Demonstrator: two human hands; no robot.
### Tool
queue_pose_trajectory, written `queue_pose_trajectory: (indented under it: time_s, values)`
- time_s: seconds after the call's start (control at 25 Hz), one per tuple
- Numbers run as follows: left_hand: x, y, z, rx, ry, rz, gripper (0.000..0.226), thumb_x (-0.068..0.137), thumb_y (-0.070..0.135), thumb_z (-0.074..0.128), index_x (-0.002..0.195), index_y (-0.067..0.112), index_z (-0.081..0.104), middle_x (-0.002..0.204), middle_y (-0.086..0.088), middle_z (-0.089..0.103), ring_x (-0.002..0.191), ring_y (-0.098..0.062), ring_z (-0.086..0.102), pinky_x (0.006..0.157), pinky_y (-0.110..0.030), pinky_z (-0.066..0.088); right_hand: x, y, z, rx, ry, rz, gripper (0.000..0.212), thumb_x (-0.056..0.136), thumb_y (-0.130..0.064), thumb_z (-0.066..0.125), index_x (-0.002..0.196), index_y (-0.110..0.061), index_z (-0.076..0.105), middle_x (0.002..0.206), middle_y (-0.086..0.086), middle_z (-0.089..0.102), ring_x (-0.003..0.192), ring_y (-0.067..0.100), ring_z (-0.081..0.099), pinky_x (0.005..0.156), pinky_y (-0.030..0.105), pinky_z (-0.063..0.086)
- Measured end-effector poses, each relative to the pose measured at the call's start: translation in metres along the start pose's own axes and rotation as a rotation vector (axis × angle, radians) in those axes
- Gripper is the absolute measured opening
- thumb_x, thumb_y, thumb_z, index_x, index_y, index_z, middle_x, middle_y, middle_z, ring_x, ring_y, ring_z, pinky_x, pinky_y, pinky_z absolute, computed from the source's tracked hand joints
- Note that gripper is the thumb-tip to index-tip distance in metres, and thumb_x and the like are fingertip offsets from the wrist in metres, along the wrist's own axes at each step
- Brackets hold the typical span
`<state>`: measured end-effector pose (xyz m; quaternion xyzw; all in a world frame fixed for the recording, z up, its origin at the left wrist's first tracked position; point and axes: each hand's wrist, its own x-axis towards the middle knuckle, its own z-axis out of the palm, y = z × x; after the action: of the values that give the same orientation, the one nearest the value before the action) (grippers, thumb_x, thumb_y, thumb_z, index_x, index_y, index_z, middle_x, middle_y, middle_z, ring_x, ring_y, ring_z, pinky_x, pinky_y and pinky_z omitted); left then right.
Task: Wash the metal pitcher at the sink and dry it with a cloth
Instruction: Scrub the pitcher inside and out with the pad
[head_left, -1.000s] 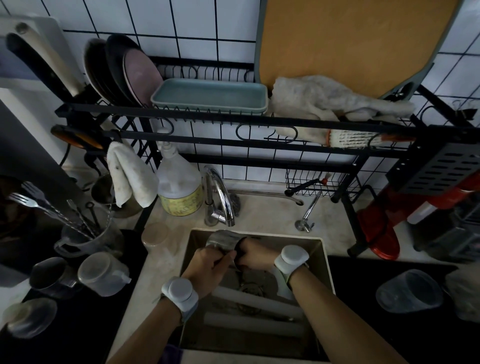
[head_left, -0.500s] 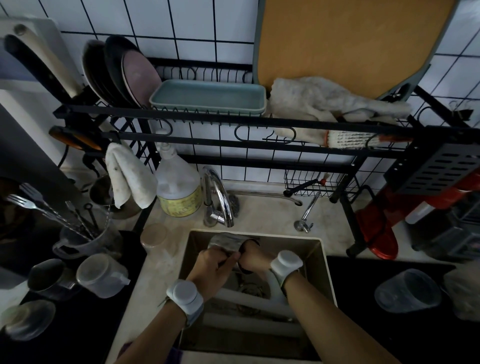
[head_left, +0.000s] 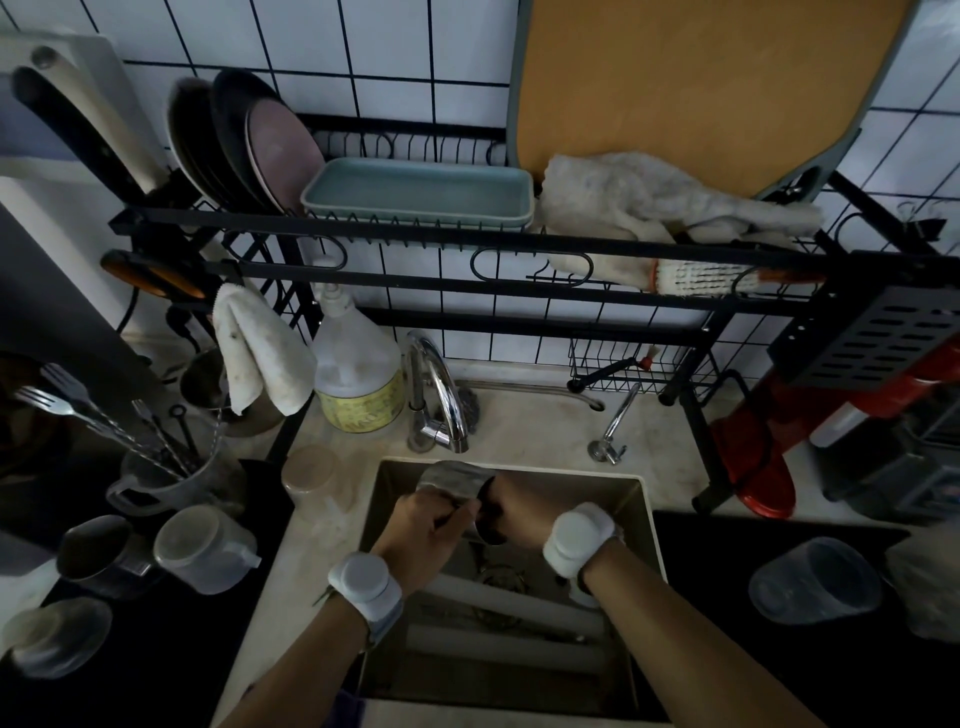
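Observation:
The metal pitcher is held over the sink, just below the chrome faucet, tilted with its dark mouth turned toward my right hand. My left hand grips its side from the near left. My right hand is closed at the pitcher's mouth, and what its fingers do there is hidden. No water stream is visible. A white cloth hangs from the rack at the left. Another pale cloth lies on the upper rack shelf.
A black dish rack spans above the sink with plates, a teal tray and an orange cutting board. A soap jug stands left of the faucet. Cups and a utensil holder crowd the left counter; a clear container lies at right.
Both hands keep hold of the pitcher under the faucet. The pitcher has turned slightly between them, and my right hand has shifted a little at its mouth.

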<state>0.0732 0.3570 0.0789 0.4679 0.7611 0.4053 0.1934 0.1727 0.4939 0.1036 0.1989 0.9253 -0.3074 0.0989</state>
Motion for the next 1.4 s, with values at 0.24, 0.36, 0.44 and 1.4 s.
queue_pose_trajectory:
  time_s: [0.24,0.36,0.44,1.4]
  values:
    - [-0.001,0.009,0.005,-0.009,0.041,0.001,0.053,0.092,0.022,0.066,0.044,0.012,0.045,0.048,-0.007,0.047,0.043,-0.010,0.042,0.048,-0.015,0.027,0.001,-0.011,0.014,0.189,0.066,0.206,0.043,0.092,-0.001,0.049,0.064,-0.029,0.033,0.072,-0.005,0.042,0.083,0.008,0.038,0.065,0.017,0.030]
    - [-0.001,0.006,0.004,-0.010,0.048,-0.023,0.052,0.091,0.024,0.065,0.044,0.011,0.046,0.047,-0.002,0.045,0.043,-0.009,0.046,0.045,-0.013,0.028,0.003,-0.011,-0.003,0.239,-0.032,0.176,0.051,0.082,0.011,0.046,0.041,-0.020,0.040,0.039,-0.014,0.042,0.052,0.007,0.052,0.047,0.011,0.032]
    - [0.000,0.002,0.003,-0.026,0.051,-0.023,0.050,0.092,0.022,0.065,0.046,0.013,0.047,0.047,0.001,0.044,0.043,-0.009,0.046,0.046,-0.013,0.027,0.001,-0.009,-0.009,0.216,-0.081,0.128,0.041,0.077,0.006,0.050,0.042,-0.015,0.050,0.032,-0.006,0.044,0.047,0.012,0.052,0.047,0.020,0.037]
    - [-0.002,0.004,-0.003,-0.069,-0.004,-0.093,0.046,0.093,0.025,0.063,0.060,-0.006,0.058,0.060,-0.023,0.058,0.048,-0.008,0.046,0.047,-0.014,0.031,0.003,0.003,-0.005,0.184,-0.187,0.086,0.031,0.080,-0.019,0.056,0.049,-0.024,0.057,0.046,-0.009,0.053,0.048,0.001,0.050,0.049,0.014,0.037]
